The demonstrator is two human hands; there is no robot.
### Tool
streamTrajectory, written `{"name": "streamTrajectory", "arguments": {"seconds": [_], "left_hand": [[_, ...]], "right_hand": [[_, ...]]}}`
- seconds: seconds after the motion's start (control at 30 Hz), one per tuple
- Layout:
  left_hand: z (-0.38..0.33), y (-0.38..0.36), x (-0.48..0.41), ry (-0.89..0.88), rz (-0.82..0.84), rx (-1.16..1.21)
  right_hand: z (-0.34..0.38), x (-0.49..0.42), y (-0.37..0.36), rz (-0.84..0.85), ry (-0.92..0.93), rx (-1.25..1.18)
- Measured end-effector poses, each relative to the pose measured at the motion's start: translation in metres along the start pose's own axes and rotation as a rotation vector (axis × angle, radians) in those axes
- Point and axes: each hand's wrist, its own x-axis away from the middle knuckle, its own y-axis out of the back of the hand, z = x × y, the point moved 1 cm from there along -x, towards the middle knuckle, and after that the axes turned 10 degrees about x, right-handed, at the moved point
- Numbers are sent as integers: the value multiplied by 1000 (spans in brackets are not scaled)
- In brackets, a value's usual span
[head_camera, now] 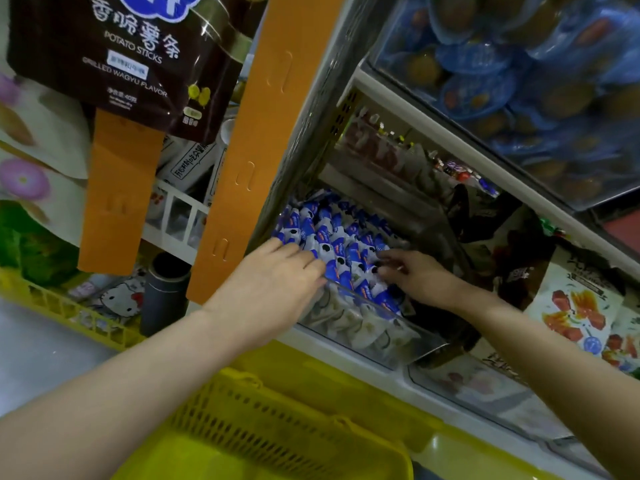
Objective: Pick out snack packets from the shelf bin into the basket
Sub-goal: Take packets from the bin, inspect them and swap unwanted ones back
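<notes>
— Where are the hands?
— Both reach into the shelf bin (374, 327): left hand (277, 275) flat, fingers spread on the snack packets (339, 244); right hand (415, 275) loosely curled, grip unclear.
— The basket (270, 420)?
— Below, near the forearms.

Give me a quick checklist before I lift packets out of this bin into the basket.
1. Both hands at the bin: ok, left hand and right hand rest on the blue-and-white packets.
2. Packet actually gripped: cannot tell.
3. Clear bin stocked: ok.
4. Yellow basket below the bin: ok.
5. Room in the basket: ok, the visible part looks empty.
6. Path down clear: ok.
</notes>
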Motion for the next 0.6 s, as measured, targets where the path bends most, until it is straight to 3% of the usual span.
{"name": "streamTrajectory", "arguments": {"seconds": [0.13,0.43,0.6], "left_hand": [[2,-1,0,-28,-60,29],[6,-4,3,-65,-105,102],[6,-3,3,-70,-72,103]], "right_hand": [[-14,0,26,-137,-8,208],[-14,-28,13,162,-86,568],[-12,-28,10,204,-132,649]]}}
